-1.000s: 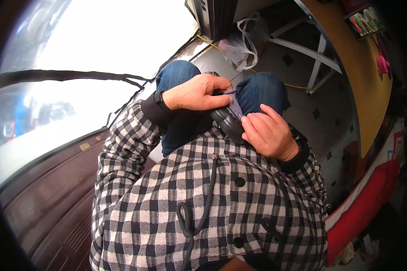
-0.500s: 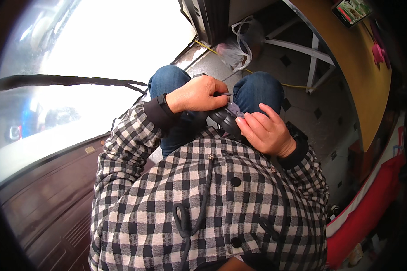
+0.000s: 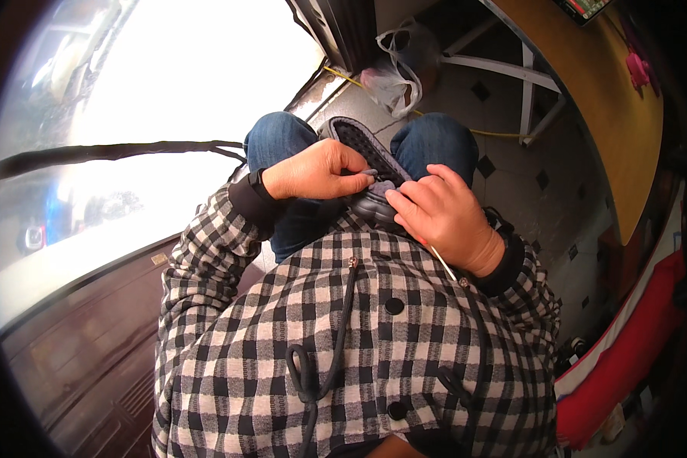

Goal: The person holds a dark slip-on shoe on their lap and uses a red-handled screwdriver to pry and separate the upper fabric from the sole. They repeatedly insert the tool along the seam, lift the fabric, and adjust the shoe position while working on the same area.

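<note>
A black slipper with a dark, bumpy insole and grey fuzzy lining lies tilted between my knees. My left hand has thumb and forefinger pinched on a small grey piece of the lining at the slipper's opening. My right hand is closed around the slipper's near right side, its fingertips at the grey lining edge. From beneath that hand sticks out a thin tool with a pale shaft and a bit of red; its kind cannot be made out.
My jeans-covered knees flank the slipper. Beyond them, a clear plastic bag and a yellow cord lie on the tiled floor. A wooden table with a white metal leg frame stands at right. A dark wooden panel is at left.
The slipper has turned so that its insole and far end now show. My left hand has shifted slightly left and down, and the thin tool under my right hand has come into sight.
</note>
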Motion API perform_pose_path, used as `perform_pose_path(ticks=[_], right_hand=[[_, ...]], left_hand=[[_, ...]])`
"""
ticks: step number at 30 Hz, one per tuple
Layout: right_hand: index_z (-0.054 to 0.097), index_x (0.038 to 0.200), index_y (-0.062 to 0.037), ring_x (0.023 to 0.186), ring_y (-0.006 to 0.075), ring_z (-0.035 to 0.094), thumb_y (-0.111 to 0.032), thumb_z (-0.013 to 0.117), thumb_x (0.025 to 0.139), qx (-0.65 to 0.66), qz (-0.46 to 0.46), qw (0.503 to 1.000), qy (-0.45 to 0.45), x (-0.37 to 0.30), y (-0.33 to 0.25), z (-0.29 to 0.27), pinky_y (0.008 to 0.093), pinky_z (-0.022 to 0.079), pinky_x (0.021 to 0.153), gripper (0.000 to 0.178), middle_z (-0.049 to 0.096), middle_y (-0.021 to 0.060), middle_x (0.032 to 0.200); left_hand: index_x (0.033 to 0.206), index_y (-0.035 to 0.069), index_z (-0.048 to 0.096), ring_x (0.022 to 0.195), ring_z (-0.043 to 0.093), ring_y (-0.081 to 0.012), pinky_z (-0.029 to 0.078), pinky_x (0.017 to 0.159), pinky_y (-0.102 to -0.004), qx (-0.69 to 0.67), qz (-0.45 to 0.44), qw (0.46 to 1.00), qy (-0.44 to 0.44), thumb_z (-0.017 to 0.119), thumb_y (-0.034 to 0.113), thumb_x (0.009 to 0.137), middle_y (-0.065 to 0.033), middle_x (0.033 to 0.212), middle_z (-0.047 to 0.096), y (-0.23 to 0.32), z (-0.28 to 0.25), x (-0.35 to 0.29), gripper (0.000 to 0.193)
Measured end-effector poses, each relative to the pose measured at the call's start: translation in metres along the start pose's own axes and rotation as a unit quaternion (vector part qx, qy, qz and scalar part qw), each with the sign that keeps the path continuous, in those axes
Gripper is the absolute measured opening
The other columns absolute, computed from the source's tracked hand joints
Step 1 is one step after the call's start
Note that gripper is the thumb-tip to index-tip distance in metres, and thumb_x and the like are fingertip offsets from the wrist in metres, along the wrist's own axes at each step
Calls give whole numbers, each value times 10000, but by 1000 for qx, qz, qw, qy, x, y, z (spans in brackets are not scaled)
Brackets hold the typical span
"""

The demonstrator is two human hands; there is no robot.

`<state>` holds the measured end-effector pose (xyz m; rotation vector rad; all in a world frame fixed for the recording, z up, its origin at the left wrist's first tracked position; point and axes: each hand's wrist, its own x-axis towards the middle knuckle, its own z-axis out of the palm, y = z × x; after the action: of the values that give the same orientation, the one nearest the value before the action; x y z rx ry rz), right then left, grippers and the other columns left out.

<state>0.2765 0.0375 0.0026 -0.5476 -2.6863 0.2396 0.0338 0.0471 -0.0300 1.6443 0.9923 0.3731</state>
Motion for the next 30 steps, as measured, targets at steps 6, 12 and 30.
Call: perform_pose_path(ticks=[6,12,30], right_hand=[[653,900,-59,782,230,599,-45,628,772,273,81,958,-17,9,16,-8,333,467,759,132,624,61,835],[650,849,-20,733,188,625,-12,554,812,402,146,903,-51,12,18,-6,288,494,682,104,655,81,808],[645,767,5,557,82,563,-123,497,874,573,380,707,-164,36,44,-12,192,445,503,223,619,46,687]], left_hand=[[713,-39,566,616,530,-218,408,573,-334,-8,120,990,74,620,131,858,-130,677,555,-12,16,-12,229],[695,-23,537,614,484,-257,374,589,-355,3,171,980,100,608,112,861,-123,659,514,-13,27,-14,225],[843,-16,625,725,585,-310,445,714,-368,35,199,974,106,740,274,721,-145,740,594,-9,22,-16,335]])
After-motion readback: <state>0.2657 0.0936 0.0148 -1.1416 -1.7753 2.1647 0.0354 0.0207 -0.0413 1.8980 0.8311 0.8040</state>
